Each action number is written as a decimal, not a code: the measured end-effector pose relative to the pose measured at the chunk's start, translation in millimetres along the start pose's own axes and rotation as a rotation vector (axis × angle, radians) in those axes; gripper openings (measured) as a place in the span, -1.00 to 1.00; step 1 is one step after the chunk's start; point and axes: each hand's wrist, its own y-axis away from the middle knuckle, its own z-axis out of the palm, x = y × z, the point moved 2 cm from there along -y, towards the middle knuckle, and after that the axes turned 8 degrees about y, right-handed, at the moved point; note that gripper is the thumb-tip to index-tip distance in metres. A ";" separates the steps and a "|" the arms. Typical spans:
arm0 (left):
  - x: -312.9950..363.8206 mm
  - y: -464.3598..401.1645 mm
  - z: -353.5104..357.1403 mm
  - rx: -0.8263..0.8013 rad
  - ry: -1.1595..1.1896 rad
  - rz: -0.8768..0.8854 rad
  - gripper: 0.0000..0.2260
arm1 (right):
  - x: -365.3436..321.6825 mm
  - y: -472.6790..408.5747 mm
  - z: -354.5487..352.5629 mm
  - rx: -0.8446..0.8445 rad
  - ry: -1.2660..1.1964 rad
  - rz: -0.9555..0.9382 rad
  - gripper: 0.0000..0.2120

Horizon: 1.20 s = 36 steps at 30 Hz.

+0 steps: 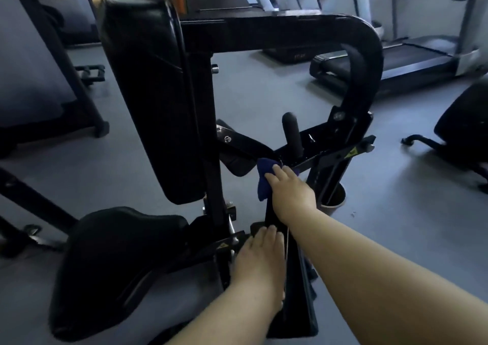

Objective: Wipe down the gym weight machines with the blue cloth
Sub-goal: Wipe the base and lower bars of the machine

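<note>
The crumpled dark blue cloth [265, 179] lies against the black metal frame bar [274, 212] of the weight machine, low down near where the bar meets a cross member carrying a black foam-covered peg [291, 132]. The right hand [291, 193] presses on it from above with its fingers [277, 174] laid over the fabric; part of the cloth hangs out to the left of the hand. Whether the fingers curl around the cloth or only press it flat cannot be told. The left hand [260, 261] rests nearer the camera on the same black frame, fingers straight and together, holding nothing. The two hands are apart, one ahead of the other along the bar.

To the left stands the machine's tall black padded backrest [150, 101], with its black padded seat [113, 260] below. A curved black steel tube [365, 62] arches over the frame. The grey gym floor [396, 212] spreads around, with treadmills [412, 54] farther back on the right.
</note>
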 end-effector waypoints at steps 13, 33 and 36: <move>-0.8 -29.0 -4.3 0.032 -0.005 0.020 -0.57 | 1.6 1.8 3.6 -0.047 0.071 -0.085 -0.42; 8.1 -26.4 -31.6 -0.152 0.199 -0.246 -0.49 | 57.1 4.9 -21.6 0.038 -0.146 -0.211 -0.47; 27.4 -35.9 -35.7 -0.106 0.250 -0.383 -0.67 | 108.4 -14.4 -32.9 0.124 -0.050 -0.291 -0.47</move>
